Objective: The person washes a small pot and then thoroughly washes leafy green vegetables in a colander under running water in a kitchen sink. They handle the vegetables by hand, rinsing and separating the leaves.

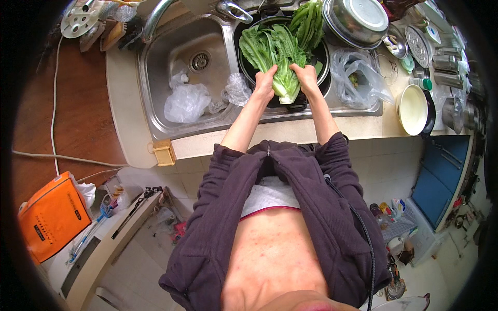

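Observation:
A head of leafy green lettuce (286,77) lies over a dark pot (325,79) set in the right-hand basin, its pale cut base towards me. On its left side, my left hand (266,83) grips the leaves near the base. My right hand (305,77) holds the opposite side, thumb on top. A second bunch of greens (307,25) rests behind it, against the pot's far rim. The inside of the pot is mostly hidden by leaves.
Crumpled clear plastic bags (187,103) lie in the left steel basin (159,77) under a faucet (149,31). Right of the pot are an open plastic bag (356,83), an upturned metal pot (356,21) and a cream bowl (411,110). An orange bag (54,217) stands lower left.

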{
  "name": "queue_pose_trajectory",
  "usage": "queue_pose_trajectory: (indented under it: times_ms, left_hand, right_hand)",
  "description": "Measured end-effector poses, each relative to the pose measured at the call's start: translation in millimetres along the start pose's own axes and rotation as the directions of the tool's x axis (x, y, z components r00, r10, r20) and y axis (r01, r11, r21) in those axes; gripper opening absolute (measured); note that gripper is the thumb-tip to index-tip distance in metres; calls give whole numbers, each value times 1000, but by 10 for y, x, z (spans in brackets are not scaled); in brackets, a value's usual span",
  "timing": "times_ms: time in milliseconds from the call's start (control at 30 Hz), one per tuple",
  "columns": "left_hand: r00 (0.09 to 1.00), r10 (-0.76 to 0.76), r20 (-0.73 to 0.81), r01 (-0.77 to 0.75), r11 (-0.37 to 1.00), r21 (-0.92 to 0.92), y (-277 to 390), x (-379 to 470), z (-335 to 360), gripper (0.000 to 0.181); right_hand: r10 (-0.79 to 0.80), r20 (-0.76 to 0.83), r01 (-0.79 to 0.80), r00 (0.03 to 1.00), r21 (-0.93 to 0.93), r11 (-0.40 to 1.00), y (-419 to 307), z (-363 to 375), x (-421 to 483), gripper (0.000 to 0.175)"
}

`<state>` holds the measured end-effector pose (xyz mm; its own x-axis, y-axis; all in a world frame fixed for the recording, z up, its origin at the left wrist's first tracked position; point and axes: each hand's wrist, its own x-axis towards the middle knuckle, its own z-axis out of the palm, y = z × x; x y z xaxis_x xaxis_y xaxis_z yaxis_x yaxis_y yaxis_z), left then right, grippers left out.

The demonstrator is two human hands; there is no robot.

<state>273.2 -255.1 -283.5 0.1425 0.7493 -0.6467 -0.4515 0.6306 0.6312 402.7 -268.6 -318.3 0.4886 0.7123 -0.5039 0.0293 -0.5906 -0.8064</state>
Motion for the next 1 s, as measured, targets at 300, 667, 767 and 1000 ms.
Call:
queue_pose_trajectory:
  times_ms: [300, 667, 767, 1000]
  left_hand:
    - [962, 160, -220, -155, 987, 40, -26, 50, 47, 20]
    - [843, 362, -397, -323, 932, 162, -26, 68, 50, 20]
    - [843, 354, -405, -314, 935, 162, -5, 46, 37, 19]
    - [870, 370, -326, -315, 926, 210, -29, 76, 93, 23]
  right_hand:
    - [141, 1, -115, 990, 587, 801, -68, -17, -177, 15]
    - [242, -300, 8, 923, 644, 765, 30, 31, -454, 20]
    - [283, -302, 15, 910, 707, 707, -29, 25, -544, 18]
    - [267, -80, -86, 960, 827, 556, -132, 21, -498, 23]
